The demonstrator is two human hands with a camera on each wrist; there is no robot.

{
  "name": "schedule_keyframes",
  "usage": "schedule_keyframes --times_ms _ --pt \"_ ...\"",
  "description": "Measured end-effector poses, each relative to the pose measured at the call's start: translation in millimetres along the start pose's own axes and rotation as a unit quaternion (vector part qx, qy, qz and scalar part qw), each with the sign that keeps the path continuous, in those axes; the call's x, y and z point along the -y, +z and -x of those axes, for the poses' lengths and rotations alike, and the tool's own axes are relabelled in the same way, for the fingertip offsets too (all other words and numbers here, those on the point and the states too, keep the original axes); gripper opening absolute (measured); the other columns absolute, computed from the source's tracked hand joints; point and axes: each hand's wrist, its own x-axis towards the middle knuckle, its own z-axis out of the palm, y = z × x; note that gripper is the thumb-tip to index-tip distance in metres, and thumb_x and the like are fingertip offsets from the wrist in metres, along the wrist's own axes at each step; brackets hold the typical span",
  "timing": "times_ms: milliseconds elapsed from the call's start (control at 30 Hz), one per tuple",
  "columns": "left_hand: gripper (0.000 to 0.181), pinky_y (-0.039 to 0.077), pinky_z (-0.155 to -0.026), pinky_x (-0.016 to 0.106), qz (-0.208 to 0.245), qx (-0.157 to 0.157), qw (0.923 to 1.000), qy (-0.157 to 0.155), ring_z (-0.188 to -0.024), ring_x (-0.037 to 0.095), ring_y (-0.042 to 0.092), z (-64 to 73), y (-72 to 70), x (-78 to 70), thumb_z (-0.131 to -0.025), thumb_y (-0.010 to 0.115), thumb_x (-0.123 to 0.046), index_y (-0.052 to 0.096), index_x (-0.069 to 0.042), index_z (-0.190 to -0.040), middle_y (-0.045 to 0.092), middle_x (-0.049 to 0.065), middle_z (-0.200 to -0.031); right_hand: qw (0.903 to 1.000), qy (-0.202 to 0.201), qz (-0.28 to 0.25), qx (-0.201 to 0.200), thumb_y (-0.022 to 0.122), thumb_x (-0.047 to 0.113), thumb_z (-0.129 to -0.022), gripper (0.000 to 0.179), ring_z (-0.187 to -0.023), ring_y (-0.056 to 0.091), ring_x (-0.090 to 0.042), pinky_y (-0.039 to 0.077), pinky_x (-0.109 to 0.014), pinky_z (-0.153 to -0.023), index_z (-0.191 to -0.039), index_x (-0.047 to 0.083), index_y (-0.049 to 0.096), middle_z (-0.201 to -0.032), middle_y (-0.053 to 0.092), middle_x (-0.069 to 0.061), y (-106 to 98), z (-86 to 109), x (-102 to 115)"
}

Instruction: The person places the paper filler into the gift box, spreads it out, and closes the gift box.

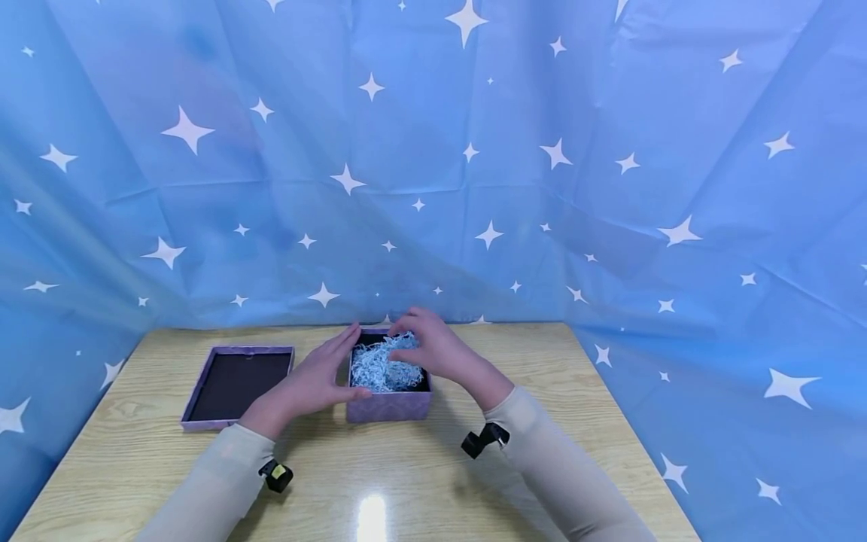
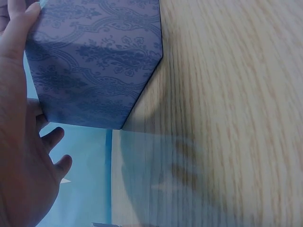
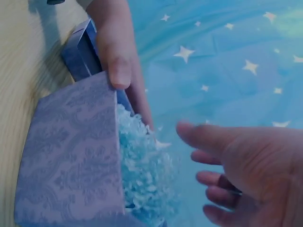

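A smooth, creased blue backdrop [image 1: 406, 263] printed with white four-pointed stars hangs behind a pale wood-grained table [image 1: 542, 361]. At the table's far middle sits an open, square-sided purple box [image 1: 387, 409]; only the wrist views make out its scrolling floral pattern. To its left lies a shallow lid [image 1: 240, 380], its dark lining shown clearly from the head. The left hand [image 1: 314, 382] spans the box's left side, fingers extended, thumb on the near-left corner. The right hand [image 1: 433, 345] is loosely spread over the crinkly pale-blue shreds [image 1: 375, 370], holding nothing; the right wrist view reveals a gap below its fingertips and shreds heaped above the rim.
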Motion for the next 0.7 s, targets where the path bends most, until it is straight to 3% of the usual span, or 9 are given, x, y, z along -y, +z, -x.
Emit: schedule_keyframes --times_ms 133,233,333,467,700 --pt "0.125 0.030 -0.126 0.073 0.008 0.002 1.0000 -0.004 -0.167 0.045 0.019 -0.6 0.7 0.3 -0.091 0.075 -0.078 0.010 -0.019 -0.180 0.009 0.007 -0.186 0.9981 -0.003 0.021 0.058 0.082 0.017 -0.103 0.028 -0.112 0.070 -0.025 0.059 -0.035 -0.089 -0.129 0.008 0.078 -0.122 0.072 -0.007 9 -10.9 0" --pt "0.123 0.029 -0.127 0.072 0.015 0.005 0.9999 -0.003 -0.167 0.044 0.018 -1.9 2.2 1.2 -0.092 0.076 -0.076 0.010 -0.020 -0.180 0.007 0.005 -0.186 0.9905 0.019 0.058 0.123 0.082 0.017 -0.104 0.037 -0.118 0.069 -0.019 0.059 -0.032 -0.097 -0.140 0.011 0.075 -0.135 0.071 -0.004 24 -22.0 -5" --pt "0.123 0.028 -0.128 0.070 0.013 0.008 0.9999 0.001 -0.168 0.041 0.017 -3.2 4.2 2.5 -0.092 0.076 -0.076 0.009 -0.021 -0.180 0.006 0.002 -0.186 0.9803 0.060 0.098 0.161 0.084 0.019 -0.103 0.050 -0.137 0.062 -0.021 0.055 -0.036 -0.110 -0.150 0.013 0.069 -0.149 0.067 -0.004 40 -31.5 -11" --pt "0.123 0.028 -0.128 0.070 0.013 0.004 0.9999 0.004 -0.167 0.043 0.018 -2.0 3.9 1.8 -0.092 0.077 -0.074 0.010 -0.020 -0.180 0.007 0.004 -0.186 0.9694 0.099 0.144 0.172 0.084 0.021 -0.102 0.060 -0.151 0.053 -0.024 0.049 -0.040 -0.119 -0.158 0.015 0.064 -0.159 0.062 -0.004 57 -41.4 -11" --pt "0.122 0.028 -0.128 0.069 0.013 -0.006 0.9998 0.010 -0.166 0.045 0.019 -0.1 0.8 0.1 -0.092 0.079 -0.072 0.011 -0.019 -0.180 0.009 0.006 -0.186 0.9608 0.078 0.205 0.170 0.080 0.013 -0.104 0.052 -0.135 0.066 -0.022 0.054 -0.035 -0.111 -0.154 0.014 0.067 -0.149 0.069 -0.005 75 -49.3 -6"
